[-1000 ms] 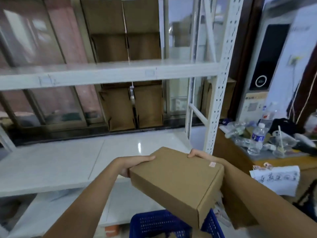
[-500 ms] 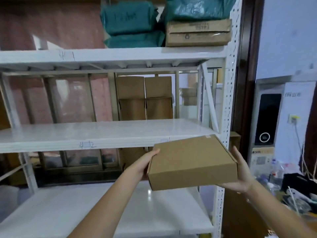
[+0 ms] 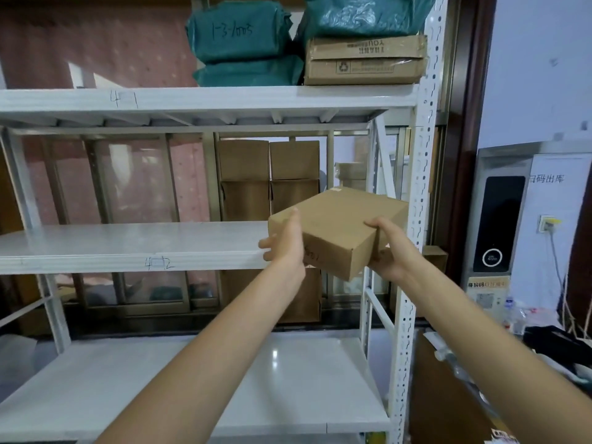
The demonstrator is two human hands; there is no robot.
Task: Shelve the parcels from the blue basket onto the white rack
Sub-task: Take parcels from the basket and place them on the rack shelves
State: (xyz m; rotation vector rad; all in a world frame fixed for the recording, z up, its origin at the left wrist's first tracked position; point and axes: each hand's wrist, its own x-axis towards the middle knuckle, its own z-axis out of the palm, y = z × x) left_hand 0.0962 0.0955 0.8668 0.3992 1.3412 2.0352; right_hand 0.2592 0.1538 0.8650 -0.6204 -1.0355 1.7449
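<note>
Left hand: the left hand (image 3: 286,243) is pressed flat against the near-left side of the cardboard parcel (image 3: 339,230), fingers spread, thumb at 9 o'clock.
Right hand: the right hand (image 3: 392,251) is clamped on the parcel's near-right corner — thumb on top, fingers underneath.
Parcel: plain brown, flat-topped and closed, with faint handwriting on the near face that is too blurred to read. It is tilted, near corner lowest, and held over the right end of the middle shelf (image 3: 128,243); whether its far edge touches the shelf cannot be told.
Rack: the white rack (image 3: 423,174) has a perforated upright just beside the parcel at 3 o'clock. The middle shelf's front lip carries a handwritten mark and its top is bare to 9 o'clock.
Upper shelf: at 12 o'clock, green bagged parcels (image 3: 238,43) sit beside a taped carton (image 3: 365,60).
Lower shelf: the lower shelf (image 3: 224,379) at 6 o'clock is white and glossy.
Room: behind the rack stand brown cartons (image 3: 269,177) against a window frame — at 3 o'clock, a white wall with a black panel (image 3: 498,224).
</note>
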